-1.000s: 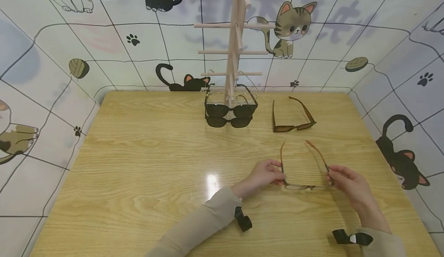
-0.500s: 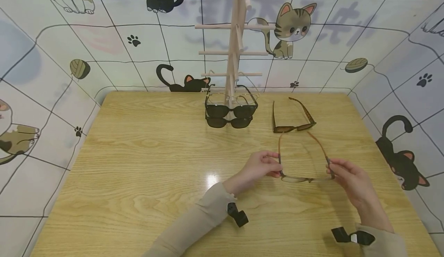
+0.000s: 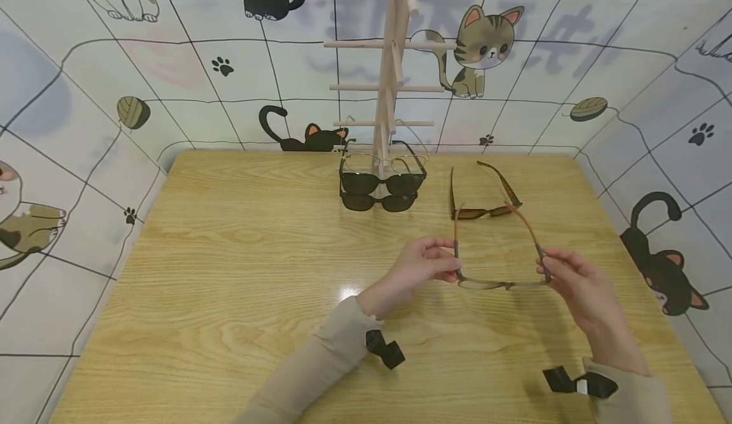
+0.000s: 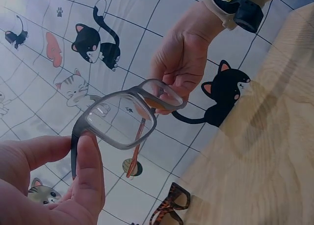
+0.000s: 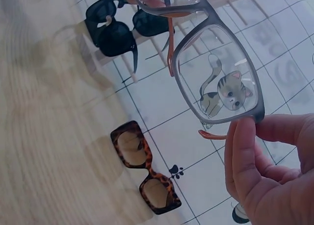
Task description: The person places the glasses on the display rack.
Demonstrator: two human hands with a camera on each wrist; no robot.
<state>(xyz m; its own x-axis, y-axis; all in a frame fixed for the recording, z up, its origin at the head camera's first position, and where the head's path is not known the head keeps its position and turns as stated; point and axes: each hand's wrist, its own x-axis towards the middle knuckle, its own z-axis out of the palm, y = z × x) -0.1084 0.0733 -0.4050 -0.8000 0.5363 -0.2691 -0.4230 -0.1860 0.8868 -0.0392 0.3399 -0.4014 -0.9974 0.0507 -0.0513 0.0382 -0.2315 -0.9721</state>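
A pair of clear eyeglasses (image 3: 486, 284) with a grey frame and orange-brown temple tips is held up between both hands, temples spread and pointing away. My left hand (image 3: 420, 262) pinches the left temple near its hinge. On the other side my right hand (image 3: 580, 290) pinches the right temple close to the hinge. In the left wrist view, thumb and fingers press the grey temple of the eyeglasses (image 4: 122, 119) from both sides. The right wrist view shows the lens front of the eyeglasses (image 5: 218, 73) close up, with the fingertips at its outer corner.
Tortoiseshell sunglasses (image 3: 486, 212) lie with temples unfolded on the wooden table (image 3: 229, 252), just beyond the held pair. A wooden peg stand (image 3: 391, 61) at the back carries black sunglasses (image 3: 380, 184) and thin gold-rimmed glasses (image 3: 359, 162) low down. Cat-patterned walls surround the table.
Both hands have moved the eyeglasses upward in the head view and slightly left. Their temple tips now overlap the tortoiseshell sunglasses in that view. Both grips stay the same.
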